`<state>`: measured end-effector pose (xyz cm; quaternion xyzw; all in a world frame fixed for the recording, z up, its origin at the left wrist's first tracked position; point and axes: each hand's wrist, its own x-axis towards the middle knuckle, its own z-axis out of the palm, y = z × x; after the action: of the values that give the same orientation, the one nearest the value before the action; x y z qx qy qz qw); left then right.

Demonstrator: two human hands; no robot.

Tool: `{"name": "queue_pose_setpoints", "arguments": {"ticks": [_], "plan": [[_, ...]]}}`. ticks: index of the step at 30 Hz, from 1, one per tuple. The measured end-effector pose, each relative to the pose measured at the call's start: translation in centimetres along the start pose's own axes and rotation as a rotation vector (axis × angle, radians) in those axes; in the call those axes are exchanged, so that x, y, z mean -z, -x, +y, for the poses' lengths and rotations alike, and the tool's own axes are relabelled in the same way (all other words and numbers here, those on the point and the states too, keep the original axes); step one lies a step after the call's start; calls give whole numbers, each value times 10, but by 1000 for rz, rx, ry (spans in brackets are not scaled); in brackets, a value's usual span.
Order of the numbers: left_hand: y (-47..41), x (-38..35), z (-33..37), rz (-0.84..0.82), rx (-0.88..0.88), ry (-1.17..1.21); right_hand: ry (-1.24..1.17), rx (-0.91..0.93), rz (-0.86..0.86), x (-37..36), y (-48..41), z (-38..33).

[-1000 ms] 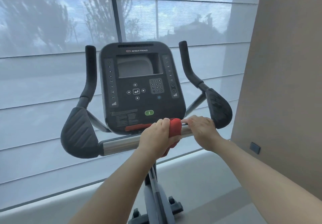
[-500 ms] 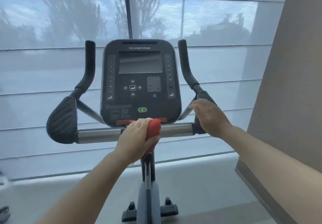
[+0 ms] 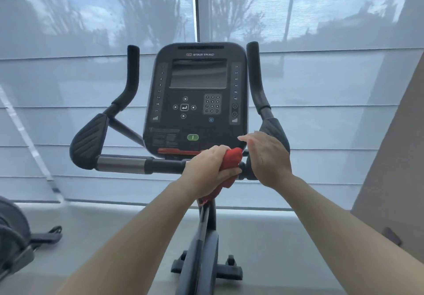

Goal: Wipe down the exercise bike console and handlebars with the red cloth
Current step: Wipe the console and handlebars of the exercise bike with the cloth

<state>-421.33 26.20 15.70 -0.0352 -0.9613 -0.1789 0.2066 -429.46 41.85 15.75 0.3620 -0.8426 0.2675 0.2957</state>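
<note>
Gripping the red cloth [image 3: 230,161], the left hand [image 3: 210,168] has its fingers curled round the bunched fabric and presses it against the handlebar crossbar [image 3: 160,165], just right of centre below the console [image 3: 197,99]. Part of the cloth hangs below the hand, in front of the bike post [image 3: 207,216].

Right hand [image 3: 267,159]: sits at the right end of the crossbar, beside the cloth and close to touching it. Fingers are together and bent over the bar joint, palm down; whether they clamp the bar or just rest on it, cannot tell. Behind it, partly covered, is the right elbow pad [image 3: 275,131].

Console: upright, dark screen, keypad and arrow buttons mid-panel, green button [image 3: 192,137] low centre, red strip [image 3: 179,151] along btm edge. No hand on it.

Handlebars: left upright grip [image 3: 132,74] and right upright grip [image 3: 255,74] stand either side of the console, both untouched. Left elbow pad [image 3: 88,141] at far left end of crossbar, clear of both hands. Metal sleeve [image 3: 121,165] on the crossbar's left half is bare.

Surroundings: window blinds [image 3: 68,88] behind the bike, floor [image 3: 114,237] below, wall [image 3: 394,157] at right. Another machine [image 3: 13,244] shows partly at btm left, well apart from the bike.
</note>
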Motion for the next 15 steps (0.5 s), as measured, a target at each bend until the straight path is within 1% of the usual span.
{"name": "queue_pose_setpoints", "arguments": {"ticks": [5, 7, 11, 15], "plan": [[0, -4, 5, 30, -32, -11, -52, -31, 41, -3, 1, 1], [3, -2, 3, 9, -45, 11, -48, -44, 39, -2, 1, -1], [12, 13, -16, -33, -69, 13, 20, -46, 6, -1, 1, -3], [18, 23, -47, -30, -38, 62, 106, -14, -27, 0, 2, -4]]}}
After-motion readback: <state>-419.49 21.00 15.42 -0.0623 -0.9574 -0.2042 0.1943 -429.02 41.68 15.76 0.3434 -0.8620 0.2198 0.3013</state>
